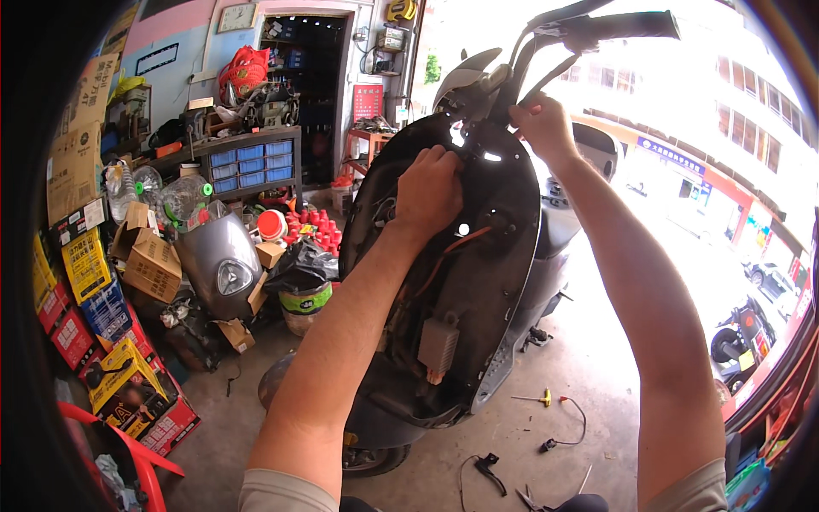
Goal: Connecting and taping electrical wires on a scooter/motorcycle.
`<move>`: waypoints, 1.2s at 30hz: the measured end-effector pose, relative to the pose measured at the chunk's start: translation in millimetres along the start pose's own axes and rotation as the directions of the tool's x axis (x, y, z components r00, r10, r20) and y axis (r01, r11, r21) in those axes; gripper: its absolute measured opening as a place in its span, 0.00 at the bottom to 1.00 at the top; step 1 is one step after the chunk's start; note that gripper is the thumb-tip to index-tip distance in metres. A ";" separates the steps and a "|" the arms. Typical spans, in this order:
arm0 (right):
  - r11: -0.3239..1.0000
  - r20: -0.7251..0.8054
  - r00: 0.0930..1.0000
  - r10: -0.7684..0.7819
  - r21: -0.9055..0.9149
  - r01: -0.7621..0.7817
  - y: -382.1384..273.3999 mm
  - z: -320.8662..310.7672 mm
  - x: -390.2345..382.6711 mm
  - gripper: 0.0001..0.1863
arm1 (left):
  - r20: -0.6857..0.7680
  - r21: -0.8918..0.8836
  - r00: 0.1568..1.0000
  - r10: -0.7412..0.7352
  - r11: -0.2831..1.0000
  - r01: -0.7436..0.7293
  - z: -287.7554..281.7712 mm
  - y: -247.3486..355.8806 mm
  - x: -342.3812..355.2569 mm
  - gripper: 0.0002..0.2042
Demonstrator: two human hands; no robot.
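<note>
In front of me stands a scooter with its front opened, showing a black inner shell (503,299). My left hand (429,192) is closed at the upper part of this shell; whatever its curled fingers hold is hidden behind them. Higher up, beside the steering stem, my right hand (546,130) has its thumb and fingers pinched together, and I cannot make out what is in them. The handlebar (618,27) rises above it. Lower in the shell sit a grey finned box (438,346) and an orange cable (456,247).
On the floor lie a yellow-handled T-shaped tool (546,397), a cable with a connector (583,420), a black lever-like part (489,465) and pliers (531,502). A silver scooter panel (223,256) leans at left among cartons (128,384). A red stool (136,448) stands near left.
</note>
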State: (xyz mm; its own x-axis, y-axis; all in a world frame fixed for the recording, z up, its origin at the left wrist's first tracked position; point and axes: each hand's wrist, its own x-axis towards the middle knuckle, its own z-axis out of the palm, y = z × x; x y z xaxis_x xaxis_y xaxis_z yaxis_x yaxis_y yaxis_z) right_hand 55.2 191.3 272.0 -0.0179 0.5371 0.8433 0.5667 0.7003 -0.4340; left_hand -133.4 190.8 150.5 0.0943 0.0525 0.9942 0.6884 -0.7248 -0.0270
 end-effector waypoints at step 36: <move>0.991 0.127 0.988 -0.092 -0.084 0.103 -24.0 -24.4 -27.3 0.11 | 0.178 0.102 0.981 -0.080 0.993 0.062 -14.9 5.5 -3.8 0.04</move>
State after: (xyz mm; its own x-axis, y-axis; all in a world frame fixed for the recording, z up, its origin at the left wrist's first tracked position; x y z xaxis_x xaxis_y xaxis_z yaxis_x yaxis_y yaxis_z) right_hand 62.2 148.4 267.2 -0.1748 0.5256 0.8326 0.6293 0.7100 -0.3161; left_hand -140.7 176.3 148.1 0.1657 0.2321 0.9585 0.7629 -0.6461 0.0246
